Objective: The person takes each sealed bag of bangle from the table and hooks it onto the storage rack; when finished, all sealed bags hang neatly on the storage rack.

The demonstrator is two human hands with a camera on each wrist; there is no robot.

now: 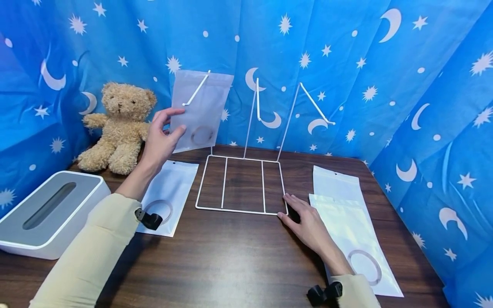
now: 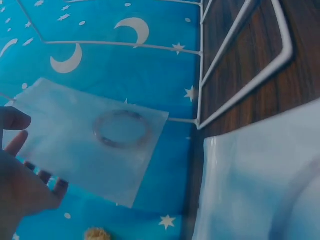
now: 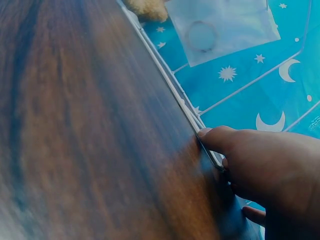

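Observation:
A translucent zip pouch (image 1: 200,109) with a ring-shaped bangle (image 1: 202,135) inside hangs on the left hook (image 1: 196,89) of a white wire display rack (image 1: 239,211). Beside the pouch's left edge is my left hand (image 1: 161,136), thumb and forefinger spread and overlapping that edge. The pouch (image 2: 90,135) and bangle show in the left wrist view too. My right hand (image 1: 308,222) holds the rack's front right base corner, thumb at the front wire and fingers over the side wire. In the right wrist view, the hand (image 3: 265,160) hides part of that corner.
Another pouch (image 1: 169,188) lies left of the rack. Two overlapping pouches (image 1: 339,218) lie to the right, partly under my right forearm. A teddy bear (image 1: 119,124) and a tissue box (image 1: 54,214) occupy the left. The rack's middle hook (image 1: 258,100) and right hook (image 1: 316,102) stick up bare.

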